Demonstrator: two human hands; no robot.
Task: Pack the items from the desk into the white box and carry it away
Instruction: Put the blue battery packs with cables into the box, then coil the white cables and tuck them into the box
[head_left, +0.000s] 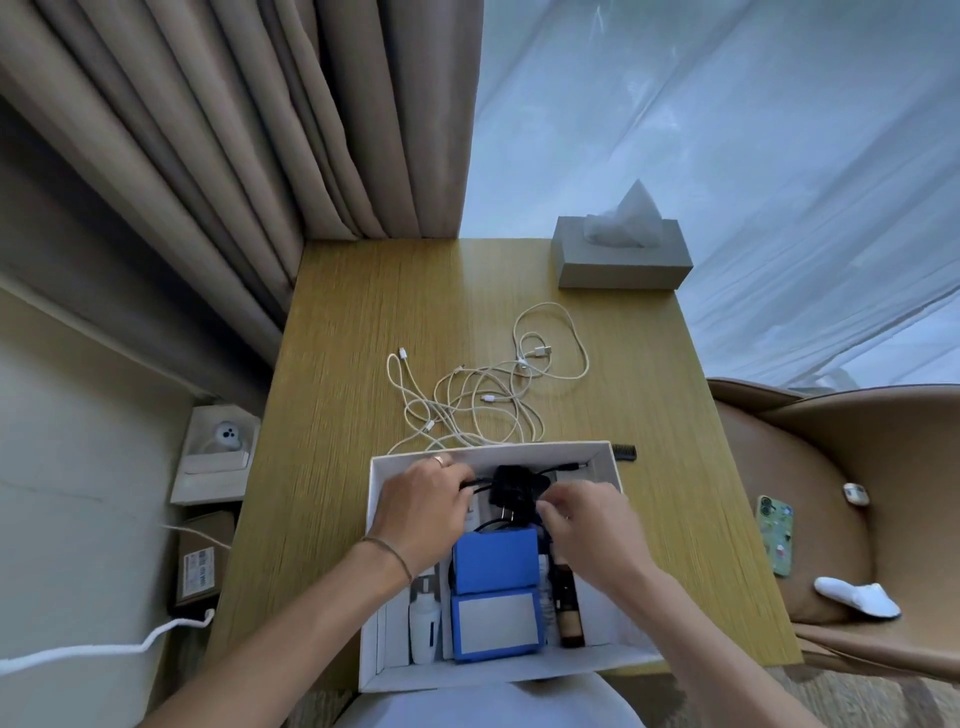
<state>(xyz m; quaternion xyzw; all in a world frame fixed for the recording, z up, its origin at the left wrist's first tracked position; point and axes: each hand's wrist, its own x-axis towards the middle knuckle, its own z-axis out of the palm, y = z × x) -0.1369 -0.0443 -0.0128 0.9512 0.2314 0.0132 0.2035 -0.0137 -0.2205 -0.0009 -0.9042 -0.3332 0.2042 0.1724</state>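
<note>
The white box (488, 453) stands at the near edge of the wooden desk (363, 322). Inside it lie two blue boxes (496, 564), a white bottle (425, 626) and a brown bottle (569, 608). Both hands are inside the far half of the box. My left hand (421, 512) grips the black cable of a black charger (514, 493). My right hand (587, 525) pinches the charger from the right. A tangle of white cables (483, 395) lies on the desk just beyond the box. A black comb (623, 451) pokes out past the box's far right corner.
A grey tissue box (623, 260) sits at the desk's far right corner. A tan chair (852, 499) on the right holds a green phone (776, 535), a small case (856, 493) and a white slipper (857, 597). Curtains hang behind; a wall socket with a white plug (226, 436) is on the left.
</note>
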